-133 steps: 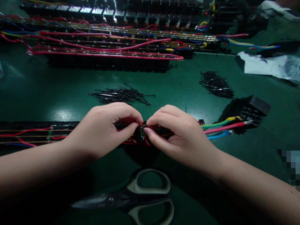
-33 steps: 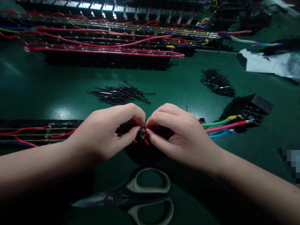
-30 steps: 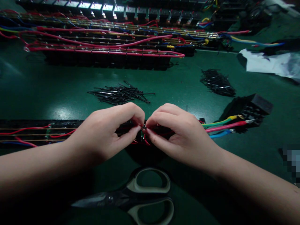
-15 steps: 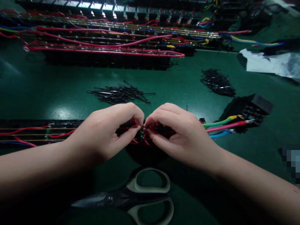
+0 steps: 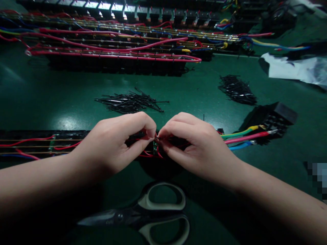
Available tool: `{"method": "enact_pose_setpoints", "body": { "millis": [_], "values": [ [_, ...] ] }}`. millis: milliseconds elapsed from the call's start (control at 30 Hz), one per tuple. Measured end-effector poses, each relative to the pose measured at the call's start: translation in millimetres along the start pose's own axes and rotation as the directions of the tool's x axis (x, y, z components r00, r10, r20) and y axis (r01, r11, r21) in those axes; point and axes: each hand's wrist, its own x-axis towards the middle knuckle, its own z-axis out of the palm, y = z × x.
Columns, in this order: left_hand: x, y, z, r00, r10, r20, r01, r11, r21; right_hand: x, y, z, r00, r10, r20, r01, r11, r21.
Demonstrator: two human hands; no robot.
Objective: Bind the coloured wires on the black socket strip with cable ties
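Observation:
A long black strip assembly (image 5: 38, 144) with red and blue wires lies across the green mat (image 5: 76, 98) in front of me. My left hand (image 5: 114, 144) and my right hand (image 5: 194, 146) meet over its middle, fingertips pinched together on a small dark piece, likely a cable tie, at the red wires (image 5: 156, 137). Both hands are closed. Green, red and blue leads (image 5: 240, 139) run from the strip's right end to a black connector block (image 5: 270, 120).
Scissors (image 5: 150, 214) with pale handles lie just below my hands. Two piles of black cable ties (image 5: 130, 102) (image 5: 236, 90) sit beyond. Several wired strip assemblies (image 5: 114, 51) line the far side. A white plastic bag (image 5: 293, 69) lies at the right.
Almost nothing differs. My fingertips have worked slightly at the same spot on the wires; hands and strip stay where they were.

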Motion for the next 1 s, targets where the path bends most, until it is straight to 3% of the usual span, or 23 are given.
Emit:
{"method": "enact_pose_setpoints", "body": {
  "millis": [1000],
  "values": [
    [2.6, 2.0, -2.7, 1.000, 0.025, 0.008, -0.025, 0.999, 0.035, 0.6, -1.0, 2.1, 0.998, -0.026, -0.049, 0.026, 1.000, -0.007]
  ]
}}
